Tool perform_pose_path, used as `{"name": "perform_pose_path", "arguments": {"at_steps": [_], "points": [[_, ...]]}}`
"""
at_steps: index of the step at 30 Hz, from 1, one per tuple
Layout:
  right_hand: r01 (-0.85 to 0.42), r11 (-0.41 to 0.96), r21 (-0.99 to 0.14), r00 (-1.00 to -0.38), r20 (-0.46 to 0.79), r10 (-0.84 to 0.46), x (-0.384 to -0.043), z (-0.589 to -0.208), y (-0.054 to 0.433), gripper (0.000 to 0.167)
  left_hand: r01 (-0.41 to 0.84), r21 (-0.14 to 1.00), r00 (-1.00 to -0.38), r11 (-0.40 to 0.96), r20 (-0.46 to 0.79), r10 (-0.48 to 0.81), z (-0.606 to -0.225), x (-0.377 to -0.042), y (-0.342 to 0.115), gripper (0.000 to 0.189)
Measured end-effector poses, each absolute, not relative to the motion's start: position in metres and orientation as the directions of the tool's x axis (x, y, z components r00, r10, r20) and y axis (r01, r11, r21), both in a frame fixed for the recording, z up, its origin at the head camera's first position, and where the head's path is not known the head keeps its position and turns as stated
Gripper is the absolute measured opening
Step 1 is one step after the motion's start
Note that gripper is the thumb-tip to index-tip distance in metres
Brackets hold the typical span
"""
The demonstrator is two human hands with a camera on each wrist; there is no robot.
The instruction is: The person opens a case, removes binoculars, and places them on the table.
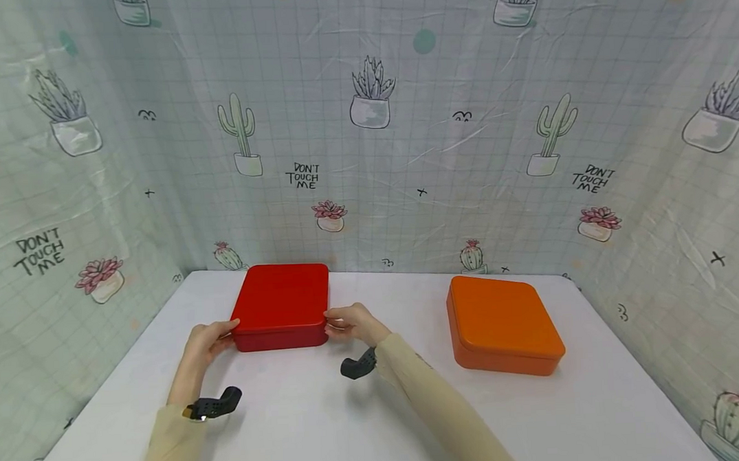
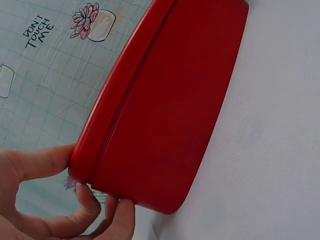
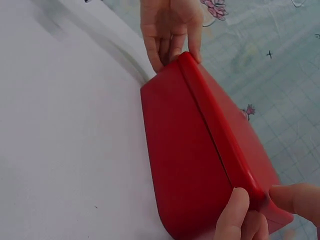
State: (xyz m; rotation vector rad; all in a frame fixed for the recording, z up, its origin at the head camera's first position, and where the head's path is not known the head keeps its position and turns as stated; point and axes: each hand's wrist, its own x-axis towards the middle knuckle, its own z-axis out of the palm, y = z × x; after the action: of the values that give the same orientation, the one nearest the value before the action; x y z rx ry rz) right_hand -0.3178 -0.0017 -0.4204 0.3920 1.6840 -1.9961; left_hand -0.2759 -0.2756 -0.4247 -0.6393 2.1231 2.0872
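So the red box (image 1: 279,296) is the thing being worked on. It sits toward the back left of the table, flat as far as I can tell, with the lid on and a seam running along the side facing the person. I'd call this the grip-and-steady step: both hands are at its near corners, one each side. If I had to say what the next move calls for, it's even effort from both sides, fingertips at the seam if it's about the lid, lower down the walls if the whole box needs shifting. Can't tell which from here tbh.

Left hand (image 1: 210,337) grips the near left corner, thumb and fingers bent round it. In the left wrist view one digit is up at the lid rim and others sit lower on the side wall. Right hand (image 1: 355,322) pinches the near right corner, with digits on two faces right by the seam. Neither one is spread wide.

Further out, there's an orange box (image 1: 503,314) on the right, turned at an angle, well apart from both hands. White table (image 1: 291,413) underneath, cactus-print sheet (image 1: 341,142) behind
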Motion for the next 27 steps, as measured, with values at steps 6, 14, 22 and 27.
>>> {"name": "perform_pose_path", "arguments": {"at_steps": [6,14,22,27], "points": [[0.551,-0.086,-0.83,-0.826,-0.528,-0.195,-0.317,-0.423,-0.003,0.029,-0.429,0.903,-0.878,-0.014,-0.421,-0.227,-0.425,-0.285,-0.282,0.009],[0.513,-0.006,-0.858,-0.849,-0.507,-0.145,-0.318,-0.417,-0.002,0.026,-0.51,0.854,-0.851,0.106,-0.482,-0.209,-0.427,-0.292,-0.285,0.067],[0.509,0.046,-0.86,-0.85,-0.51,-0.128,-0.318,-0.415,-0.006,0.031,-0.46,0.84,-0.886,0.288,-0.411,-0.217,-0.414,-0.283,-0.277,0.085],[0.512,0.032,-0.858,-0.852,-0.513,-0.108,-0.32,-0.419,-0.009,0.048,-0.465,0.839,-0.884,0.284,-0.418,-0.212,-0.418,-0.288,-0.279,0.083]]}}
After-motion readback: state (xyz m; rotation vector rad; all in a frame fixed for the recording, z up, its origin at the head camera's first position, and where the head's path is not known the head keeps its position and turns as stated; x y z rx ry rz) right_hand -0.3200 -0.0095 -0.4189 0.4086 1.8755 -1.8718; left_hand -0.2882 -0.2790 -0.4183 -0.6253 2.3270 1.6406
